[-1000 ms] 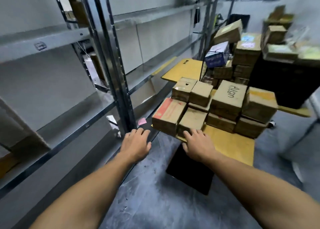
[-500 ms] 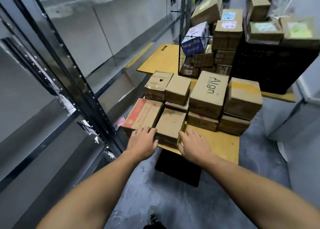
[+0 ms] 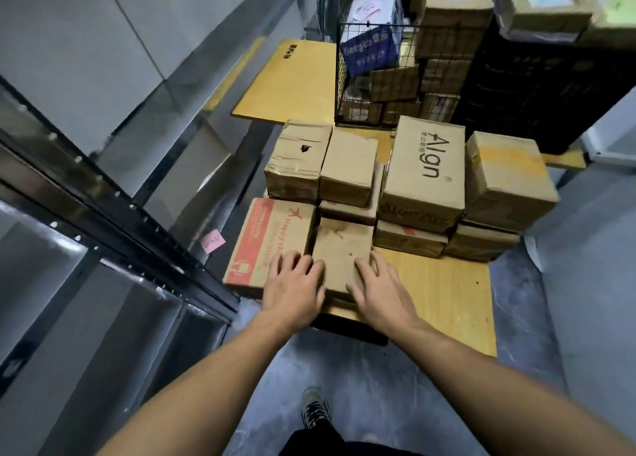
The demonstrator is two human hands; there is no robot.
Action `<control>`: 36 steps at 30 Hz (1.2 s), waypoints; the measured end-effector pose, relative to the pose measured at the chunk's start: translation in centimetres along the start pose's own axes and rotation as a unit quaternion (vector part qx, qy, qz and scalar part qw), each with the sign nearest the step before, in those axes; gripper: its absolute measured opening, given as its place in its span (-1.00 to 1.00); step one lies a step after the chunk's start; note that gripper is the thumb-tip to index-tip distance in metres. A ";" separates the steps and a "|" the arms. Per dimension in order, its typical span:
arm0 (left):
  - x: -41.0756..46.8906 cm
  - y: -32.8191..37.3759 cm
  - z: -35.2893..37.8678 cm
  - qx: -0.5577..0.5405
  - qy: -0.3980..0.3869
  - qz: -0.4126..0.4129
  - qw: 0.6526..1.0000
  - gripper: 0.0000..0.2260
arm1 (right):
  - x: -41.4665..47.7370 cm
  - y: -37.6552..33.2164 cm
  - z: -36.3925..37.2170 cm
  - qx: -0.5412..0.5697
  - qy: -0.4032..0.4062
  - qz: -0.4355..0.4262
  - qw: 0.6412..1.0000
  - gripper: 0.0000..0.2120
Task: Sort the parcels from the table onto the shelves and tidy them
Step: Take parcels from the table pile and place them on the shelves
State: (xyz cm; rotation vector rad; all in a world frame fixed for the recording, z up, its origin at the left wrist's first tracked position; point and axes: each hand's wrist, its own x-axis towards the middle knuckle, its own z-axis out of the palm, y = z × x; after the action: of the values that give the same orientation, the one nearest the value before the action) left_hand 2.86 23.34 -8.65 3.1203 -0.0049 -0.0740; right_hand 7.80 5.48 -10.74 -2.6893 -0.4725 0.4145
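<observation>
Cardboard parcels are stacked in two layers on the yellow table [image 3: 444, 293], which is set just beside the grey metal shelves [image 3: 113, 207]. At the table's near edge a small box [image 3: 342, 245], plain and stained on top, is flanked by both hands. The left hand [image 3: 294, 288] is laid palm down over the seam between the small box and the red box [image 3: 268, 242] touching it on the left. Its fingers are spread and nearly straight, and nothing is clasped. The right hand [image 3: 377, 288] is laid on the small box's right edge, with the fingers spread and loosely bent over the corner and the thumb resting on the top face. No firm hold is seen here either.

Behind the small box, a taped box [image 3: 299, 159] and a plain box [image 3: 347, 164] are set side by side on a lower layer. To the right, an Align box [image 3: 425, 169] is stacked on a flatter one, with a yellow-taped box [image 3: 506, 176] just beside it. Further back a wire basket [image 3: 339, 76] filled with parcels is seen, with a blue-and-white parcel [image 3: 370, 47] on top. A black crate [image 3: 543, 87] loaded with more boxes is placed to the basket's right. A pink note [image 3: 213, 242] is seen between the shelves and the red box. A shoe [image 3: 315, 409] is visible on the grey floor below the arms.
</observation>
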 end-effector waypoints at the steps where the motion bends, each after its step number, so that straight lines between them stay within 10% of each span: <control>1: 0.1 0.0 0.2 0.005 -0.003 0.002 1.000 -0.60 | -0.1 0.1 0.4 0.015 0.000 0.014 1.000 -0.51; 20: -1.8 2.6 -0.3 -0.158 0.016 0.000 0.987 -0.55 | -2.4 1.5 -0.3 0.333 0.126 0.117 0.927 -0.72; 27: -2.6 5.9 -2.9 -0.462 0.125 -0.030 0.878 -0.58 | -3.4 2.6 -3.2 0.422 0.138 0.085 0.892 -0.69; 36: -3.1 8.9 -4.3 -0.487 0.205 -0.161 0.834 -0.67 | -5.9 4.3 -6.1 0.509 0.150 0.019 0.847 -0.62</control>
State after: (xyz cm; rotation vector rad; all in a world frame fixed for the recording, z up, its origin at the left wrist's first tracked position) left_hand -0.06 14.58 -4.06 2.0242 0.4197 0.4435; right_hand 5.73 -2.34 -5.84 -1.6672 -0.0479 0.1590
